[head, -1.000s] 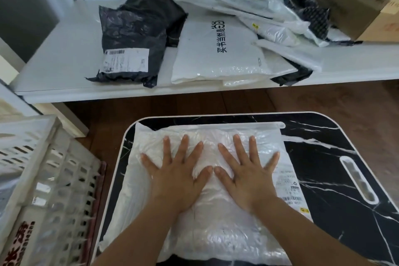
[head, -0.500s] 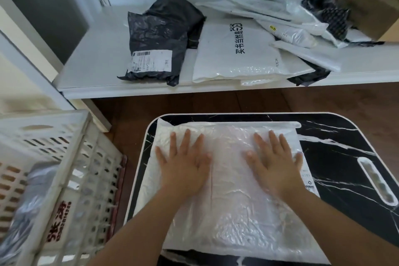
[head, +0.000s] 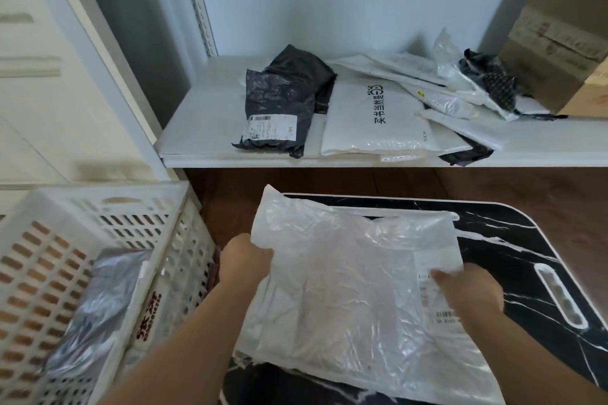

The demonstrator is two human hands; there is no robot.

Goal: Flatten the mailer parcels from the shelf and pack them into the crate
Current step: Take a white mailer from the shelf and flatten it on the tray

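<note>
A large white mailer parcel is lifted off the black marble-patterned table, its left side raised. My left hand grips its left edge and my right hand grips its right edge beside the shipping label. A white slatted crate stands at the lower left with a grey mailer lying inside. On the white shelf lie a black mailer with a label, a white mailer with black lettering and several more mailers in a loose pile.
A brown cardboard box stands at the shelf's right end. A white shelf upright rises behind the crate, with pale cabinet fronts at the left. Dark wooden floor shows between shelf and table.
My hands went from pressing flat on the white mailer to gripping its two side edges and lifting it off the table. The view swung left, bringing the crate further into sight.
</note>
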